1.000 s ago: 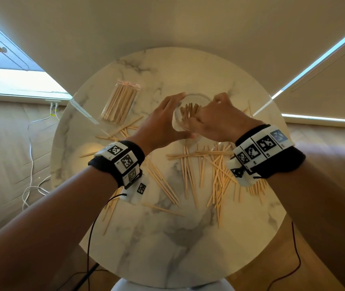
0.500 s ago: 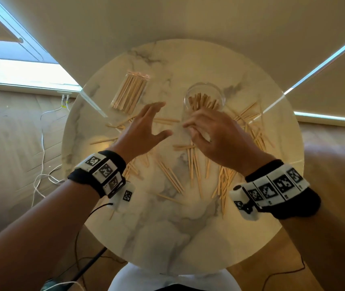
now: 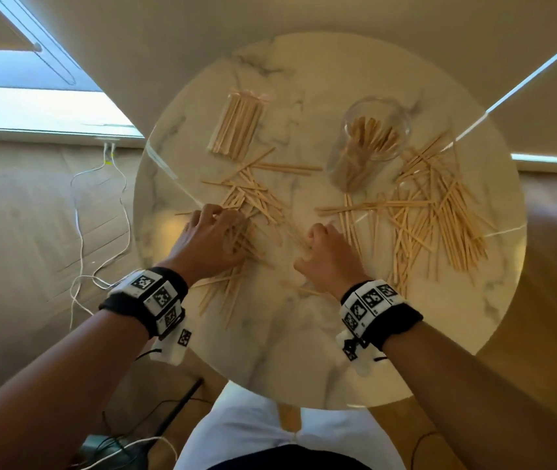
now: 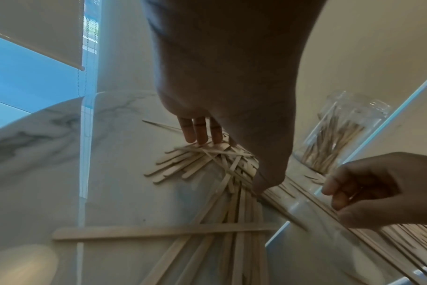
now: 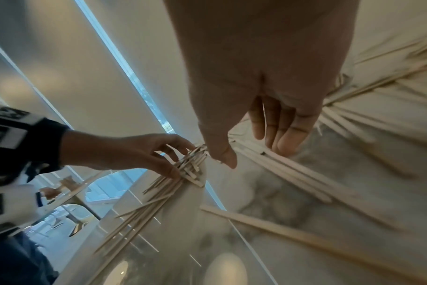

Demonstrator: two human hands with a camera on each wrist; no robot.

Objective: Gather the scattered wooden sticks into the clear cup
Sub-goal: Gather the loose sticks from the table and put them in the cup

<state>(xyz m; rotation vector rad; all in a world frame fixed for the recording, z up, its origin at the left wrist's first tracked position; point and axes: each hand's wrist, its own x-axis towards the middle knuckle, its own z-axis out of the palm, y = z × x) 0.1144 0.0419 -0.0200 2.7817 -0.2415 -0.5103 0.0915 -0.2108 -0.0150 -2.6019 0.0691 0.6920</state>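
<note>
The clear cup (image 3: 368, 144) stands upright at the table's far right with several wooden sticks inside; it also shows in the left wrist view (image 4: 349, 135). Loose sticks lie in a left heap (image 3: 253, 201) and a wider right heap (image 3: 439, 212). My left hand (image 3: 223, 225) is down on the left heap, fingers and thumb curled around a bunch of sticks (image 4: 207, 164). My right hand (image 3: 314, 242) sits just right of it, fingers bent over a few long sticks (image 5: 293, 169) with the thumb on their other side. Both hands are well short of the cup.
A neat bundle of sticks in a clear wrapper (image 3: 236, 127) lies at the far left of the round marble table (image 3: 304, 351). White cables (image 3: 80, 232) trail on the floor to the left. The table's near part holds only a few stray sticks.
Both hands have left the cup and come back toward me, dropping onto the scattered sticks. The left hand, spread open half a second ago, now curls over the left heap.
</note>
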